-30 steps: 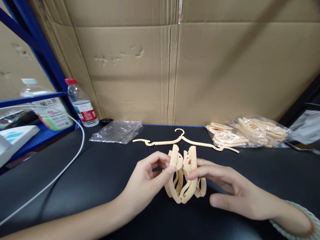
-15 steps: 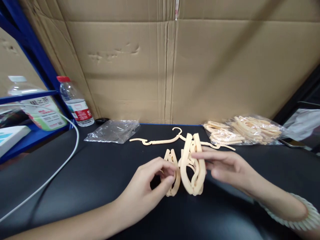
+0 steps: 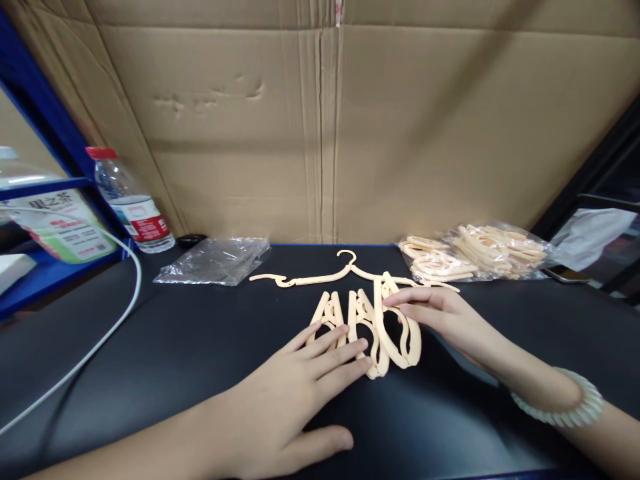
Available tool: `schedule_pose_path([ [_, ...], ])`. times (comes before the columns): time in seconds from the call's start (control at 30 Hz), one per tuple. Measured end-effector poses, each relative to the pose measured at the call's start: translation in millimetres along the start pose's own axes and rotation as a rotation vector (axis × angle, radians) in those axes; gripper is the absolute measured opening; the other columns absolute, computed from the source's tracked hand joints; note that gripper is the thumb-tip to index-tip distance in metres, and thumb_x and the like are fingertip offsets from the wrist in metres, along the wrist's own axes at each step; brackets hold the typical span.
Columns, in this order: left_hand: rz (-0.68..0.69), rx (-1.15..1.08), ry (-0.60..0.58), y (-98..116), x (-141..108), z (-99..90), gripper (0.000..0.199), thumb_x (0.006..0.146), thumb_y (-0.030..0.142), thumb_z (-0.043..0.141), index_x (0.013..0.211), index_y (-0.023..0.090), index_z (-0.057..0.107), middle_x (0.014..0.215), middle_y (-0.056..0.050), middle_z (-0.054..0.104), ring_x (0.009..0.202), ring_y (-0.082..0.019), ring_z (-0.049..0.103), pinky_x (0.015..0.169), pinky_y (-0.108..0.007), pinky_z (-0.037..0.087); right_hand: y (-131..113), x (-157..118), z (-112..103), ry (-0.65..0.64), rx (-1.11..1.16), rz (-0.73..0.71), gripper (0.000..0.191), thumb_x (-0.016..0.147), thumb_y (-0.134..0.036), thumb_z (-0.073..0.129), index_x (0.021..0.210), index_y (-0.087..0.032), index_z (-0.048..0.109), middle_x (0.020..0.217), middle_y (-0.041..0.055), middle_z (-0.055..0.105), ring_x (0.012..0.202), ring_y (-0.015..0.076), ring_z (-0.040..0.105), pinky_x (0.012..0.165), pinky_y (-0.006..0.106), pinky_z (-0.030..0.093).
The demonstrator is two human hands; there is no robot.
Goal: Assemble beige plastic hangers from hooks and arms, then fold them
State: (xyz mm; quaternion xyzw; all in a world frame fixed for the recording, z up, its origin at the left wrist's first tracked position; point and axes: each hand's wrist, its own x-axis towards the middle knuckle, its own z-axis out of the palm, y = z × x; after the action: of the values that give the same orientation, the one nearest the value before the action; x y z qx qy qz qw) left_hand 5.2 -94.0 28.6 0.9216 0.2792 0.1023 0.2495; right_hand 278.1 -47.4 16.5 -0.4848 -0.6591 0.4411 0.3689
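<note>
3 folded hangers, left hand spread over 2, right hand pinching 1

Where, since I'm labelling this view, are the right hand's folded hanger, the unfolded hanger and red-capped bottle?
Folded hanger (image 3: 383, 325), head view, left bar.
Unfolded hanger (image 3: 323, 278), head view, left bar.
Red-capped bottle (image 3: 149, 228), head view, label.

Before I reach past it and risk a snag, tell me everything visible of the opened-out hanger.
The opened-out hanger looks like cream plastic: curved hook, two spread arms, a notch towards the left end. It lies on the black table, hook pointing away. A folded hanger and the right hand partly hide its right arm; whether either touches it is unclear.
</note>
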Motion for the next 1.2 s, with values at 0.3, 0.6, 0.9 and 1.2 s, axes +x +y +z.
schedule_pose_path([
  [0.3,-0.038,0.117,-0.031,-19.9,-3.9,-17.4,0.054,0.094,0.033,0.051,0.146,0.033,0.036,0.153,-0.001,0.033,0.143,-0.028,0.025,0.119,-0.05,0.011,15.0,5.3,5.3,0.021,-0.354,-0.124,0.031,0.085,-0.037,0.054,0.11,-0.021,0.064,0.113,0.0079,0.065,0.1,0.0252,0.061,0.092,0.044,0.047],
  [0.6,-0.042,0.207,-0.058,-21.3,-3.2,-15.3,0.052,0.096,0.033,0.046,0.147,0.029,0.035,0.155,-0.002,0.03,0.145,-0.026,0.023,0.119,-0.049,0.011,18.0,-8.8,15.8,-0.18,-0.702,-0.159,0.071,0.091,-0.057,0.044,0.151,-0.024,0.025,0.158,0.008,0.022,0.147,0.0317,0.003,0.116,0.059,0.013],
  [0.9,-0.003,0.203,0.001,-24.5,-2.8,-15.3,0.053,0.094,0.03,0.051,0.145,0.031,0.037,0.153,-0.002,0.035,0.143,-0.028,0.027,0.118,-0.051,0.015,17.6,-12.7,10.2,-0.263,-0.819,-0.224,0.088,0.089,-0.06,0.046,0.154,-0.02,0.001,0.161,0.0081,0.001,0.147,0.0303,0.0,0.117,0.055,0.015],
  [1.2,-0.026,0.196,-0.019,-22.2,-2.9,-15.6,0.053,0.094,0.032,0.05,0.146,0.031,0.037,0.153,-0.002,0.035,0.143,-0.028,0.026,0.118,-0.052,0.015,3.3,-16.5,-19.6,-0.254,-0.88,-0.481,0.083,0.085,-0.034,0.063,0.152,-0.025,0.015,0.155,0.0074,0.031,0.141,0.0251,0.031,0.115,0.043,0.032],
])
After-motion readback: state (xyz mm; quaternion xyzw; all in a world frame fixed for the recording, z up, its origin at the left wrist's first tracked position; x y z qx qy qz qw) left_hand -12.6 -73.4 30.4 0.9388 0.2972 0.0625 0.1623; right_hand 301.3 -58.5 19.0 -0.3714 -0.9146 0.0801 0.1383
